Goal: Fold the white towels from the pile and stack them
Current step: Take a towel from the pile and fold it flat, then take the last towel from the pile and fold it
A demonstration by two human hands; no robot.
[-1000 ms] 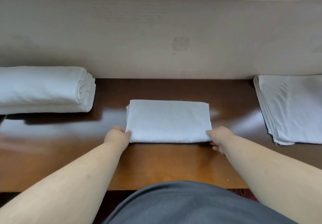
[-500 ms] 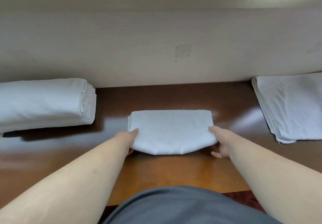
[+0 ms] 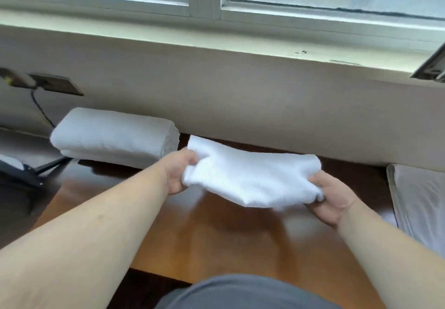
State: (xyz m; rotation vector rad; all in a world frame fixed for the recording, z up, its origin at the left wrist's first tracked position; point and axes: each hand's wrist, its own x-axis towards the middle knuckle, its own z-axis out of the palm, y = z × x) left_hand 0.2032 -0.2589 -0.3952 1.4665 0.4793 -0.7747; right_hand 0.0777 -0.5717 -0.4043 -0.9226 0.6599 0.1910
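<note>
A folded white towel hangs in the air above the brown wooden table, sagging in the middle. My left hand grips its left end and my right hand holds its right end from below. To the left, against the wall, lies a stack of folded white towels. At the right edge of the view lies a flat pile of white towels, partly cut off.
A beige wall with a window sill runs along the back of the table. A wall socket with a black cable sits at the far left. A dark object lies at the table's left end.
Both hands have lifted the folded towel off the table and carried it up and slightly left. The view has tilted up, showing the window.
</note>
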